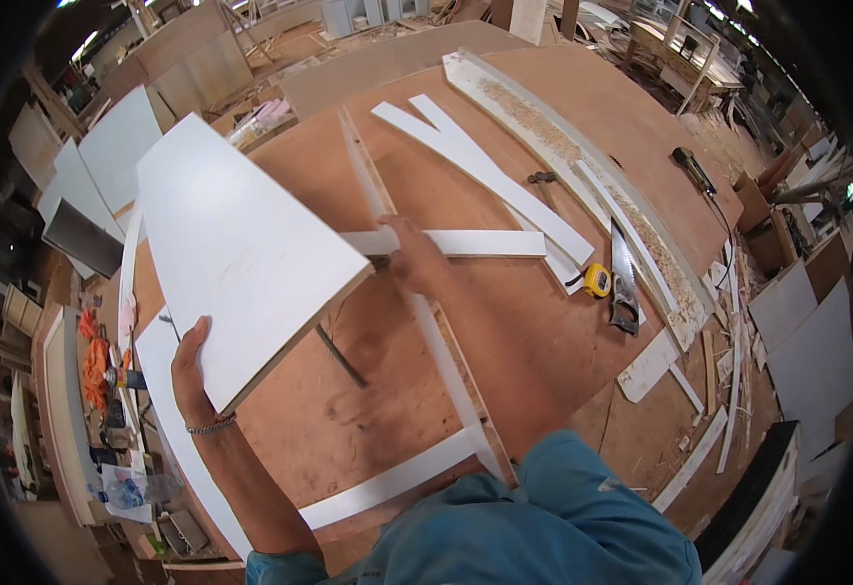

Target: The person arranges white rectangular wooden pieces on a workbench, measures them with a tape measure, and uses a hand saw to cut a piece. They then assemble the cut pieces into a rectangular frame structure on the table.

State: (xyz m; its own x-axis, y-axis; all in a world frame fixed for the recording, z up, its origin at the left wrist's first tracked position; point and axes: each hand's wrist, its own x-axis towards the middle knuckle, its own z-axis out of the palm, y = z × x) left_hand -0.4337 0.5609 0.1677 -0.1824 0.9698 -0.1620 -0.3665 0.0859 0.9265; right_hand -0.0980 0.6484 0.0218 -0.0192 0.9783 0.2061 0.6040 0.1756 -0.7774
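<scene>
My left hand (193, 375) grips the lower left edge of a large white board (241, 253), its thumb on the white face. The board is tilted above the table, and its right corner overlaps a short white crosspiece (485, 244). My right hand (412, 255) is closed around a long, narrow white wooden strip (434, 341), where the crosspiece meets it. The strip stands on edge and runs toward my body, slightly blurred. A second white crosspiece (397, 480) meets its near end. Under the board, a dark thin rod (341, 357) shows on the table.
On the brown tabletop (602, 127), right of my hands, lie a yellow tape measure (597, 281), a handsaw (623, 283), a hammer (542, 180) and white strips (504, 175). Farther right are a sawdust-covered plank (534, 127) and a corded power tool (693, 171). Offcuts litter the floor.
</scene>
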